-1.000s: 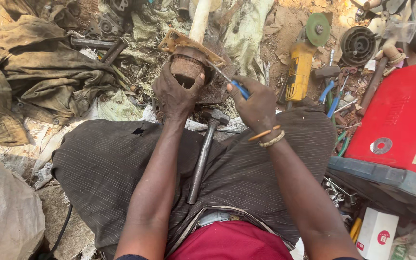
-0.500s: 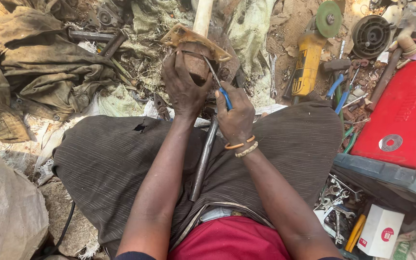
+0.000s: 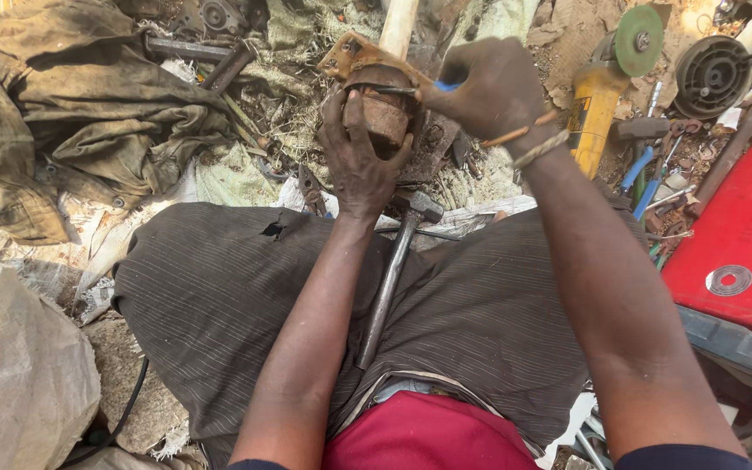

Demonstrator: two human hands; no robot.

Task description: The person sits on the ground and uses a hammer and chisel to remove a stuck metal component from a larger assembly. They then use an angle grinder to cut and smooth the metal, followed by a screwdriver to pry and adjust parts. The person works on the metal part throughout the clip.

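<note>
Left hand (image 3: 360, 152) stretched forward from the lap, fingers spread and curled up over the near side of a rusty brown cylindrical metal part (image 3: 382, 109), grip clamped on it. Right hand (image 3: 491, 87) reaching in from the right, wrist bent, bangles on it, fist closed around the blue handle of a thin dark-shafted screwdriver (image 3: 411, 89). Shaft lying level across the top of the rusty part, tip towards the left hand's fingertips. Rusty part upright on the littered ground just past the knees, under a bent rust-orange metal bracket (image 3: 354, 54) and before a pale wooden handle (image 3: 396, 26). Steel hammer with a long grey shaft (image 3: 389, 274) resting on the dark striped cloth over the lap, between both forearms, head near the left wrist. Yellow angle grinder with a green disc (image 3: 607, 74) lying right of the right hand, apart from it.
</note>
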